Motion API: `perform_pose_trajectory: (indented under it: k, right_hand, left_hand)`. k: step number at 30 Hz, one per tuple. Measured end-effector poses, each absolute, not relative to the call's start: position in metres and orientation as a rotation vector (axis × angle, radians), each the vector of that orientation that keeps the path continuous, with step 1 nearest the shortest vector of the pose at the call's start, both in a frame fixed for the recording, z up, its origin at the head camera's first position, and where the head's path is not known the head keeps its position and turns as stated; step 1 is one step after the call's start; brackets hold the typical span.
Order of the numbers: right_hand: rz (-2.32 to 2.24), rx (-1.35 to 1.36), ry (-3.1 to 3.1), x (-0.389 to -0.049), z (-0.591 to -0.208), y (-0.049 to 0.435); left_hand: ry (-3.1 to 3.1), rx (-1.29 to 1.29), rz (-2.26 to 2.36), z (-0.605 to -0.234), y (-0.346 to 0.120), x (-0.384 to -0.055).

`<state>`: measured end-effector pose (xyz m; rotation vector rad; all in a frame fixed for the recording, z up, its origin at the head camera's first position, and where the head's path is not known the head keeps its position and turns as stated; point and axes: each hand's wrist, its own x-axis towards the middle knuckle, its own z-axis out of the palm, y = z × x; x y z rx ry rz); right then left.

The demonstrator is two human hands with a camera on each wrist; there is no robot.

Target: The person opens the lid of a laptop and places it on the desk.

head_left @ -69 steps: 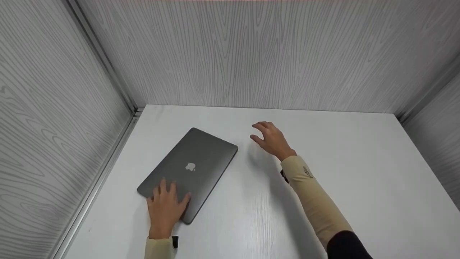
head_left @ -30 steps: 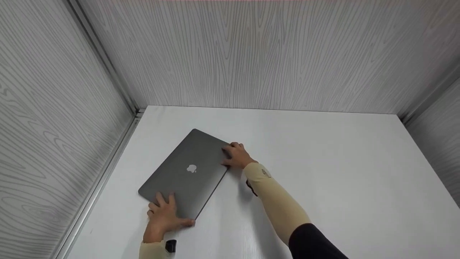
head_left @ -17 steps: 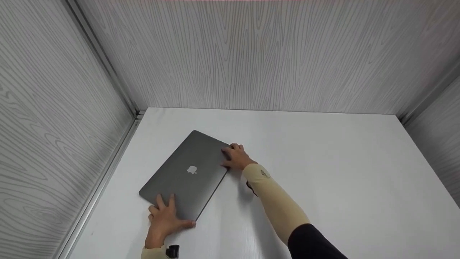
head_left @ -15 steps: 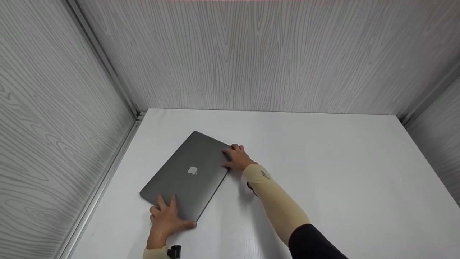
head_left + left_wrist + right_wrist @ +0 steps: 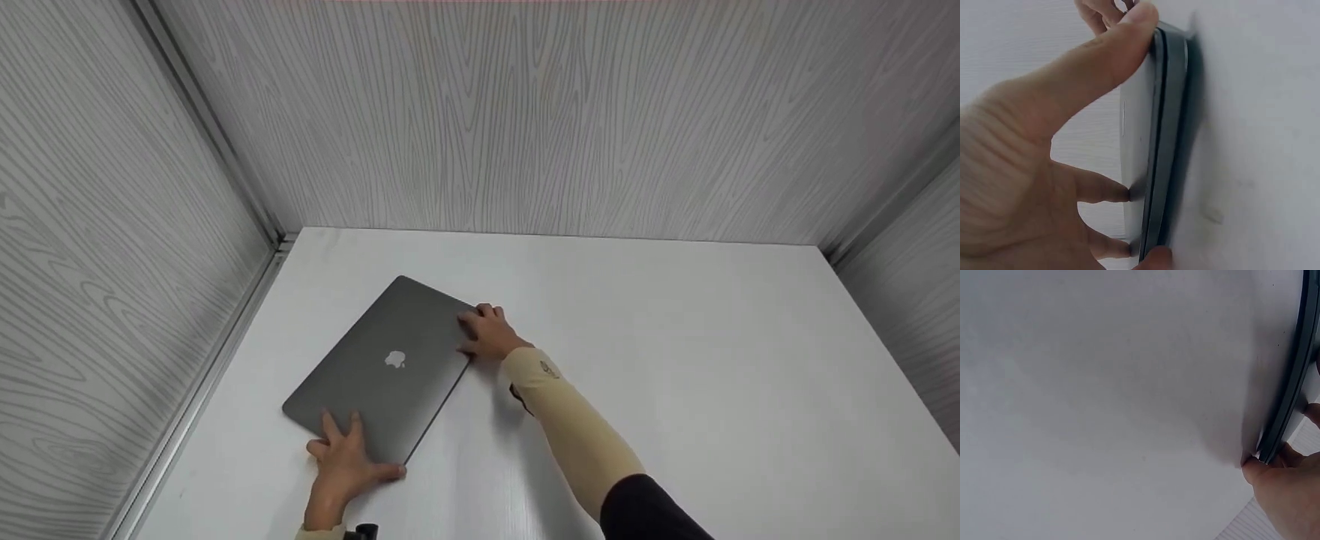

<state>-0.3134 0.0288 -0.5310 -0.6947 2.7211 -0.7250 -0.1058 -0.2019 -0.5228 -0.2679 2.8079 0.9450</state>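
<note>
A closed grey laptop (image 5: 367,337) with a pale apple logo lies aslant on the white table. At its near short edge is my left hand (image 5: 343,472), two fingers stretched onto the lid and the thumb at the near right corner. In the left wrist view, another fingertip of the left hand (image 5: 1010,135) meets the side of the laptop's edge (image 5: 1165,140). My right hand (image 5: 491,336) grips the far right corner, fingers bent over the edge. The right wrist view has the right hand (image 5: 1292,495) around the end of the laptop's dark edge (image 5: 1292,382).
A white tabletop (image 5: 660,360) extends to the right of the laptop. Wood-grain panels stand behind it, with the back panel (image 5: 525,120) and the left panel (image 5: 112,247) meeting at a metal-edged corner.
From above the table, my right hand has come down to the laptop's far right corner. My left hand has slid back from the lid to the near edge. Over the last second both stay nearly still.
</note>
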Motion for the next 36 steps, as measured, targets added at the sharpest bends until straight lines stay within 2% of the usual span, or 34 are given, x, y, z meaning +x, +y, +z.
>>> perform_pose_trajectory:
  k: [5,13,36]
  right_hand:
    - [-0.686,-0.702,2.772,-0.311,-0.528,0.027]
    - [-0.737,-0.556,2.745,-0.305,-0.511,0.014]
    - [-0.611,-0.512,2.812,-0.299,-0.507,0.045]
  left_hand:
    - [2.811,-0.305,0.980,-0.523,-0.201,-0.108]
    - [2.908,-0.453,1.043,-0.526,-0.194,-0.111]
    - [2.920,-0.578,1.216,-0.525,-0.160,-0.123]
